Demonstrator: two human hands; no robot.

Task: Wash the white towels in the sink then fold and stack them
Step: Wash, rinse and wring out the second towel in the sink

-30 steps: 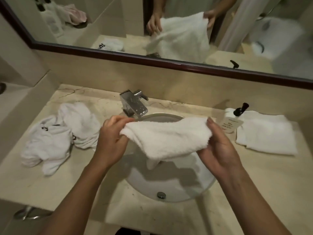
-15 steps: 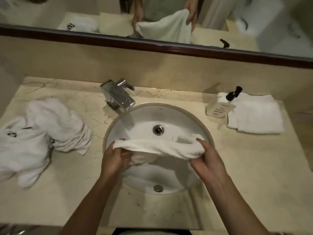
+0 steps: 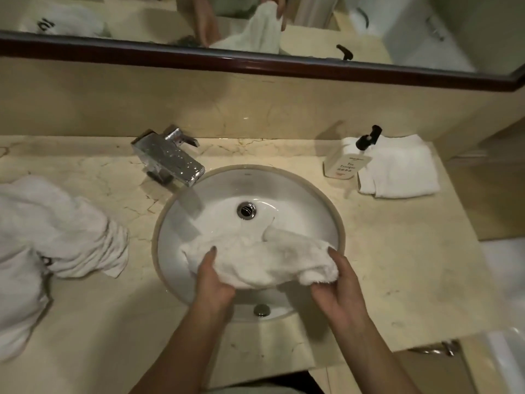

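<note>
A white towel (image 3: 260, 258) lies bunched low inside the round white sink (image 3: 318, 211), in its near half. My left hand (image 3: 211, 282) grips the towel's left end with the thumb on top. My right hand (image 3: 339, 288) grips its right end, fingers curled under the fluffy edge. No water is seen running from the chrome faucet (image 3: 170, 159) at the sink's back left. A heap of crumpled white towels (image 3: 54, 234) sits on the counter at the left. A folded white towel (image 3: 400, 167) lies at the back right.
A white soap bottle (image 3: 345, 162) with a black pump stands beside the folded towel. The beige marble counter (image 3: 403, 265) surrounds the sink. A dark-framed mirror (image 3: 255, 62) runs along the wall behind. The counter's front edge is near my arms.
Both hands have lowered the towel from in front of the faucet down into the sink bowl. The view has tilted downward over the sink.
</note>
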